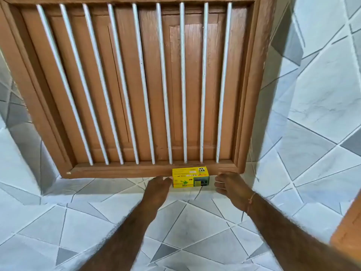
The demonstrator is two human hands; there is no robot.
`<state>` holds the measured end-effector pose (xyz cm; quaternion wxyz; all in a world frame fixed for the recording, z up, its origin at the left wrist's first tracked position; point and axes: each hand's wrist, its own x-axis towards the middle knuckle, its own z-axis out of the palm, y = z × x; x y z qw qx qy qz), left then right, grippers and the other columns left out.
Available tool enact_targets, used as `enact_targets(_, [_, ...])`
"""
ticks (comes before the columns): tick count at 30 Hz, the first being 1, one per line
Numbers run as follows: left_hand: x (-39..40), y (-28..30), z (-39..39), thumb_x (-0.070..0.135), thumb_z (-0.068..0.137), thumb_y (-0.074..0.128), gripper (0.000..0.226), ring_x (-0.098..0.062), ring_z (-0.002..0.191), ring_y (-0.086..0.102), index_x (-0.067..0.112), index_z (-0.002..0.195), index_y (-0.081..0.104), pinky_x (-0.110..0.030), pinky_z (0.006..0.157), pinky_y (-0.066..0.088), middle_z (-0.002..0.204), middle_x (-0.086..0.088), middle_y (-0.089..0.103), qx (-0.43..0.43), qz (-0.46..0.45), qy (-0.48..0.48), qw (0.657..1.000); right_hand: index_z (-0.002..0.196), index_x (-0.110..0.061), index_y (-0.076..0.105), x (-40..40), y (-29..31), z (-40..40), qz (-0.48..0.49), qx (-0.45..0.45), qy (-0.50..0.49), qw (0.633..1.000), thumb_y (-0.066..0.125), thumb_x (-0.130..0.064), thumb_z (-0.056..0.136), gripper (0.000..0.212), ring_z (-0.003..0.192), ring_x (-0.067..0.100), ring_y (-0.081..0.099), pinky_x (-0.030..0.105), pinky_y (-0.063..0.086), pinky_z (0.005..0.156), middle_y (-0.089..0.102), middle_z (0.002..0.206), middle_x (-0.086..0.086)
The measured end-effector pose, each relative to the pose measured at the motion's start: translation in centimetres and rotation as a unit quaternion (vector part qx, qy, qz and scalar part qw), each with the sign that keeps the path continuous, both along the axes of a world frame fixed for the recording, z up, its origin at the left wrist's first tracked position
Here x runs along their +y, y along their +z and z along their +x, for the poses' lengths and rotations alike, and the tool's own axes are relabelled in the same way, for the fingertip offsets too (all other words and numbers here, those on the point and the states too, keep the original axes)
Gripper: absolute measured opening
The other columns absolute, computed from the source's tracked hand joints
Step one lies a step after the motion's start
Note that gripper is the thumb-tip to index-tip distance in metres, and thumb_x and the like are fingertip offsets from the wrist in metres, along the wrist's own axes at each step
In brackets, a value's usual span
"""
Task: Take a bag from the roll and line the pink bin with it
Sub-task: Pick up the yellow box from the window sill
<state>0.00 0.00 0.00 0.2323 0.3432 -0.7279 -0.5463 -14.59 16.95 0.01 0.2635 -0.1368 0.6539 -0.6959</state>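
Note:
A small yellow box of bin bags (pixel 190 177) with green print stands on the wooden sill of a window. My left hand (pixel 158 189) reaches up to the box's left end, its fingertips touching or almost touching it. My right hand (pixel 231 185) is just to the right of the box, fingers curled and apart, a short gap from it. Neither hand holds the box. No pink bin and no loose bag is in view.
The brown wooden window frame (pixel 121 172) has closed shutters behind several white vertical bars (pixel 164 85). Grey and white patterned tiles (pixel 322 98) cover the wall around and below it. A wooden edge (pixel 349 233) shows at the lower right.

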Motion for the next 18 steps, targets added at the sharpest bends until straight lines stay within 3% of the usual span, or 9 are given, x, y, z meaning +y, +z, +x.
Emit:
enact_targets(2, [-1.7, -1.1, -2.3, 0.042, 0.091, 0.053, 0.040, -0.027, 0.119, 0.055, 0.021, 0.124, 0.061, -0.033, 0.099, 0.040, 0.131, -0.004, 0.061, -0.110, -0.112, 0.005, 0.988, 0.070, -0.017, 0.051, -2.4, -0.3, -1.1, 0.028, 0.013, -0.030, 0.999, 0.038, 0.002, 0.093, 0.032, 0.062, 0.018, 0.044, 0.031, 0.040, 0.062, 0.046, 0.070, 0.005])
enact_targets(4, [-2.5, -2.0, -3.7, 0.052, 0.088, 0.050, 0.042, -0.026, 0.121, 0.055, 0.030, 0.121, 0.061, -0.043, 0.102, 0.042, 0.129, 0.001, 0.063, -0.175, -0.199, 0.002, 0.964, 0.071, -0.014, 0.063, -3.8, -0.6, -1.4, 0.067, 0.026, -0.034, 0.997, 0.040, -0.001, 0.092, 0.034, 0.070, 0.023, 0.056, 0.034, 0.044, 0.066, 0.061, 0.075, 0.009])
enact_targets(8, [-3.3, -2.7, -5.9, 0.055, 0.086, 0.047, 0.044, -0.027, 0.122, 0.052, 0.029, 0.120, 0.058, -0.046, 0.098, 0.044, 0.127, 0.002, 0.060, -0.209, -0.254, -0.039, 0.944, 0.074, -0.015, 0.070, -5.6, -1.4, -2.3, 0.092, 0.031, -0.046, 0.994, 0.046, -0.010, 0.090, 0.030, 0.083, 0.024, 0.061, 0.036, 0.043, 0.072, 0.073, 0.091, 0.016])
enact_targets(10, [-2.9, -2.9, -6.2, 0.049, 0.086, 0.052, 0.039, -0.026, 0.117, 0.056, 0.029, 0.118, 0.059, -0.043, 0.097, 0.045, 0.121, 0.003, 0.063, -0.123, -0.204, -0.029, 0.971, 0.074, -0.019, 0.071, -5.7, -1.7, -2.3, 0.076, 0.033, -0.053, 0.995, 0.048, -0.017, 0.084, 0.025, 0.084, 0.022, 0.059, 0.035, 0.041, 0.071, 0.073, 0.095, 0.018])
enact_targets(12, [-1.9, -2.1, -6.0, 0.038, 0.089, 0.059, 0.033, -0.019, 0.108, 0.059, 0.027, 0.120, 0.061, -0.033, 0.095, 0.045, 0.115, 0.008, 0.065, 0.024, -0.101, 0.000, 0.995, 0.079, -0.020, 0.071, -5.3, -1.5, -2.0, 0.026, 0.019, -0.044, 0.998, 0.048, -0.015, 0.090, 0.026, 0.083, 0.017, 0.063, 0.033, 0.044, 0.072, 0.074, 0.087, 0.004])
enact_targets(14, [-1.4, -1.0, -5.7, 0.024, 0.087, 0.067, 0.031, -0.015, 0.099, 0.064, 0.024, 0.118, 0.062, -0.030, 0.088, 0.049, 0.107, 0.008, 0.069, 0.130, -0.040, 0.034, 0.990, 0.094, -0.016, 0.070, -4.6, -1.6, -2.0, -0.022, 0.010, -0.018, 1.000, 0.042, -0.014, 0.099, 0.029, 0.093, 0.019, 0.067, 0.036, 0.047, 0.083, 0.076, 0.093, 0.000])
enact_targets(18, [-0.5, 0.2, -4.9, 0.015, 0.083, 0.072, 0.026, -0.016, 0.091, 0.070, 0.016, 0.109, 0.066, -0.039, 0.086, 0.056, 0.099, 0.000, 0.074, 0.198, 0.026, 0.051, 0.979, 0.119, -0.009, 0.062, -2.6, -1.2, -2.0, -0.071, 0.058, 0.005, 0.996, 0.045, -0.018, 0.100, 0.027, 0.107, 0.030, 0.067, 0.044, 0.055, 0.091, 0.073, 0.112, 0.010])
